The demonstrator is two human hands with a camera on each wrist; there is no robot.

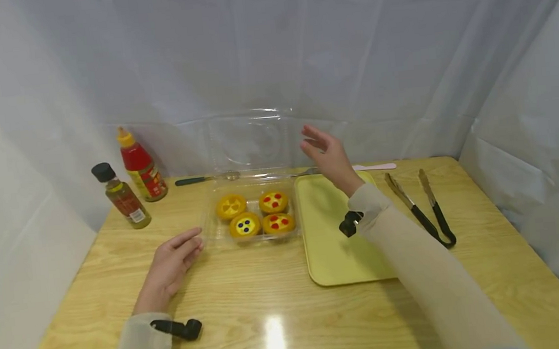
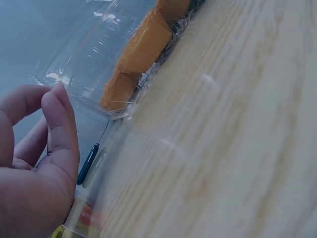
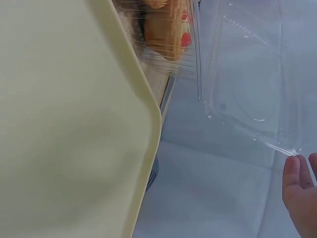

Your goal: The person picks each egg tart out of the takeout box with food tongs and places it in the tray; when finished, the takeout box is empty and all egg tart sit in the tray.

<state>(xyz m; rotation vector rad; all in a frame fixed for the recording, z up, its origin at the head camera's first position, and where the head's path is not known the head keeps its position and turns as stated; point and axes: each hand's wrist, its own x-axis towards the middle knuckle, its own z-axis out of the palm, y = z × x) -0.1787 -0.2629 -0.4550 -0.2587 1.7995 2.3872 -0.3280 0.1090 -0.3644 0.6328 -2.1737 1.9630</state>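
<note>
A clear plastic clamshell container stands on the table with its lid raised upright at the back. Several small round tarts lie inside, topped with red pieces, dark blue dots or yellow wedges. At the container's left front edge, my left hand pinches the rim between thumb and finger; the left wrist view shows the fingertips meeting there. My right hand is raised by the lid's right side. Its fingers are extended, fingertips right at the lid's corner in the right wrist view.
A yellow tray lies right of the container, under my right forearm. Black-handled tongs rest beyond it. A red sauce bottle and an oil bottle stand at the left. A dark-handled utensil, a fork and a pink handle lie along the back.
</note>
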